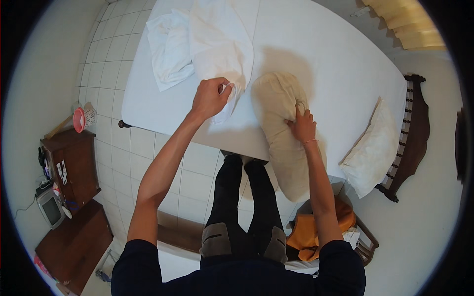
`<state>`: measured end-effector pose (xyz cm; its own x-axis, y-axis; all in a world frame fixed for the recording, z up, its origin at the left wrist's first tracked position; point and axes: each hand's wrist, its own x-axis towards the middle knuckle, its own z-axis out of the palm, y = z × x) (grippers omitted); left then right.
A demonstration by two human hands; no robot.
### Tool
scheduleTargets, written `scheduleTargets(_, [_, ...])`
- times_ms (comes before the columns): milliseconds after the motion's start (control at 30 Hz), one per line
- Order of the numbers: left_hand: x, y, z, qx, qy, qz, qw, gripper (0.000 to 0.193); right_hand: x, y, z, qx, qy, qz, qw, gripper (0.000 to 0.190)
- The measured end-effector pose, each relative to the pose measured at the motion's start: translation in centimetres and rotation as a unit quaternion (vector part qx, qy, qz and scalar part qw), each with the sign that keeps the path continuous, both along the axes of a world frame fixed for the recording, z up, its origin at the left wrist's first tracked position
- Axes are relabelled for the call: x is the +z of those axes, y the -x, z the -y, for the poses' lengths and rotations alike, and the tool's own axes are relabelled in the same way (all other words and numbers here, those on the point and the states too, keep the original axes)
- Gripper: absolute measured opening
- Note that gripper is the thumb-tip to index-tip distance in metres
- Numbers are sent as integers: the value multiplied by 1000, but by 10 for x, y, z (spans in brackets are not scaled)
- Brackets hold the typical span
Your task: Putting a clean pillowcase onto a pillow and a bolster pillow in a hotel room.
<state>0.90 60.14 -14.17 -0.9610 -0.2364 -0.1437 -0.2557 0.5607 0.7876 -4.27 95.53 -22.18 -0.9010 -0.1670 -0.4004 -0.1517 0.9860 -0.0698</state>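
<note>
My left hand (pixel 212 98) pinches the edge of a long white cloth cover (pixel 218 44) between thumb and fingers. That cover is spread over the bed, and its near end hangs a little below my fingertips. My right hand (pixel 303 127) grips a bunched fold in the side of a beige bolster (pixel 277 107). The bolster lies across the bed's near edge, its lower end sticking out over the floor. Left of the long cover, a crumpled white cloth (pixel 168 55) rests on the white-sheeted mattress (pixel 326 48).
A whitish pillow (pixel 374 148) leans near the dark wooden headboard (pixel 413 140). By my right side, a wooden chair (pixel 366 240) holds an orange cloth (pixel 303 236). To the left stand a wooden cabinet (pixel 76 166), a small television (pixel 51 209) and a pink-rimmed basket (pixel 79 120) on tiles.
</note>
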Motion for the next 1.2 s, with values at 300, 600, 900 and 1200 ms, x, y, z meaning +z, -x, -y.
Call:
scheduleTargets(300, [-8,-5,-9,19,-25,32,999,28,11,-54,134,91,285,-127,946,81])
scheduleTargets(600, [-22,-21,13,1,38,18,999,24,-23,82,157,122,216,-125,961,21])
scheduleTargets(900, [6,87,-4,78,160,-246,953,16,62,198,171,-58,575,12,816,31])
scheduleTargets(1200, [-52,117,-21,-37,201,-283,937,14,-1,212,66,112,358,-40,926,49])
